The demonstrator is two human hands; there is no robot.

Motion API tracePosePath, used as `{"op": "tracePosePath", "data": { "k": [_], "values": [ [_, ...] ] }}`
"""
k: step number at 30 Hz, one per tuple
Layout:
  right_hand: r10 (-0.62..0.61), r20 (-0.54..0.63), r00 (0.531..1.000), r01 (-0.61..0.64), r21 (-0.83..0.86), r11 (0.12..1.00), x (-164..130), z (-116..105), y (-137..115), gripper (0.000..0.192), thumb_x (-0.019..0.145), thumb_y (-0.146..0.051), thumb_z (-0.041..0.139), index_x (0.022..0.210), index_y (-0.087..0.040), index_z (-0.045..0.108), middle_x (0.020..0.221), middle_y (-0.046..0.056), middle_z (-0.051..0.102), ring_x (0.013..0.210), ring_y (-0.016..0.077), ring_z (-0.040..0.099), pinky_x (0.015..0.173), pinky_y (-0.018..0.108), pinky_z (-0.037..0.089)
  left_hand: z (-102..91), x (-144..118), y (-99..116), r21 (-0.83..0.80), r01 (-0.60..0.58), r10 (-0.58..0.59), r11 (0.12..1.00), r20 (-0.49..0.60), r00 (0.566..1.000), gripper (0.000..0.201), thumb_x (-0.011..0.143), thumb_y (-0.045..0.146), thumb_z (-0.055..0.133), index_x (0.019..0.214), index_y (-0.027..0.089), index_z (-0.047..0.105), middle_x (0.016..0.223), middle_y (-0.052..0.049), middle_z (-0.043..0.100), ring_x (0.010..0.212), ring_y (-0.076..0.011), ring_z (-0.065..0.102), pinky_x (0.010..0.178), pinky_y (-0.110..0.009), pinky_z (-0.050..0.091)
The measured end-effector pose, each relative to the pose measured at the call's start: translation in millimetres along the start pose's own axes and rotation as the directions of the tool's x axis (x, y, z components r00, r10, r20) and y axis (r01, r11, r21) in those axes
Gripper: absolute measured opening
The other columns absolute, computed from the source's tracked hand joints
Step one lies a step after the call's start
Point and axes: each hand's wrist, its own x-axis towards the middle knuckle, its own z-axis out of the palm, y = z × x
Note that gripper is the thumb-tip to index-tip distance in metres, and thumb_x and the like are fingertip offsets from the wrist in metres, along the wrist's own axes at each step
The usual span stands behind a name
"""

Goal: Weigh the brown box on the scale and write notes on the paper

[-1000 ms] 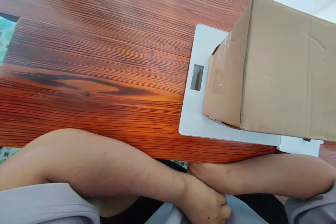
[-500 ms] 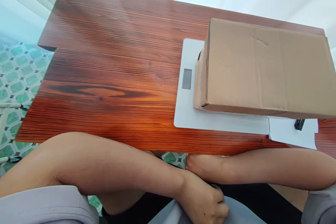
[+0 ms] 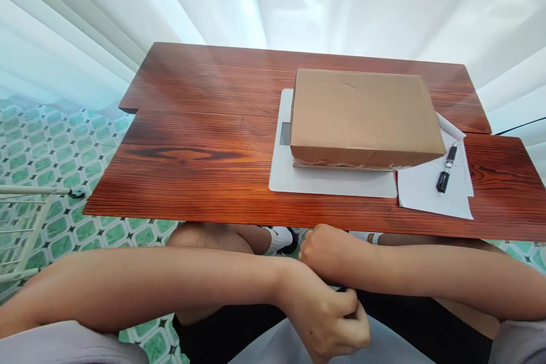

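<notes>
My left hand (image 3: 327,318) rests over my lap with its fingers curled in, and no object shows in it. Just above its wrist, my right hand (image 3: 325,251) is closed in a loose fist near the table's front edge, also with no object visible. Both are apart from the things on the table. Beyond them, a closed brown cardboard box (image 3: 362,114) sits on a flat white scale (image 3: 324,181). The box covers much of the scale and part of its grey display (image 3: 285,133).
Right of the scale, a black pen (image 3: 447,168) lies on white paper sheets (image 3: 430,190). The wooden table (image 3: 205,182) has stepped ends. A white curtain (image 3: 341,5) hangs behind it. A white metal rack (image 3: 36,210) stands on the tiled floor at left.
My view has tilted up and drawn back, so the box looks smaller and the whole pen and more paper show. My right hand appears slightly higher, its fist more visible.
</notes>
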Motion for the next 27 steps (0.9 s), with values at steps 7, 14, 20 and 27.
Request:
{"op": "tracePosePath", "data": {
  "k": [7, 14, 20, 27],
  "values": [
    [0.097, -0.453, 0.886, -0.174, -0.131, 0.976, -75.8, -44.7, -1.1, 0.025, 0.1, -0.02, 0.058, 0.076, -0.018, 0.061, 0.067, 0.003, 0.062, 0.063, 0.0204, 0.057, 0.052, 0.032, 0.027, -38.2, 22.2, -47.2, 0.278, -0.084, 0.122, 0.957, -0.12, 0.985, 0.04, 0.087, 0.009, 0.049, 0.086, 0.037, 0.077, 0.097, 0.002, 0.073, 0.099, -0.016, 0.066, 0.088, -0.025, 0.062],
    [0.248, -0.932, 0.264, -0.309, 0.162, 0.937, -125.5, -69.0, 28.0, 0.032, 0.109, -0.023, 0.036, 0.081, -0.02, 0.053, 0.076, 0.004, 0.059, 0.073, 0.0201, 0.056, 0.068, 0.033, 0.04, -77.6, 19.8, -80.4, 0.503, 0.36, -0.3, 0.786, -0.199, 0.933, 0.021, 0.089, 0.016, 0.062, 0.103, 0.026, 0.075, 0.112, -0.002, 0.073, 0.117, -0.0208, 0.066, 0.102, -0.034, 0.059],
    [0.481, -0.847, -0.226, -0.265, 0.529, 0.806, -134.6, -58.2, 70.9, 0.023, 0.102, -0.032, 0.045, 0.116, -0.021, 0.06, 0.119, 0.012, 0.063, 0.109, 0.0259, 0.061, 0.086, 0.038, 0.053, -54.1, -10.8, -109.3, 0.119, 0.889, -0.686, 0.442, -0.593, 0.421, 0.047, 0.096, 0.021, 0.05, 0.143, 0.02, 0.053, 0.135, -0.012, 0.062, 0.13, -0.027, 0.056, 0.113, -0.047, 0.046],
    [0.756, -0.652, -0.063, -0.223, 0.747, 0.626, -137.7, -31.2, 97.0, 0.064, 0.101, -0.059, 0.044, 0.152, -0.02, 0.039, 0.156, 0.017, 0.044, 0.142, 0.0339, 0.045, 0.117, 0.055, 0.039, -26.2, -51.0, -109.2, -0.493, 0.864, -0.902, 0.104, -0.412, -0.126, 0.053, 0.102, 0.037, 0.047, 0.153, 0.026, 0.037, 0.155, -0.011, 0.044, 0.145, -0.0233, 0.042, 0.121, -0.041, 0.035]
  ]
}}
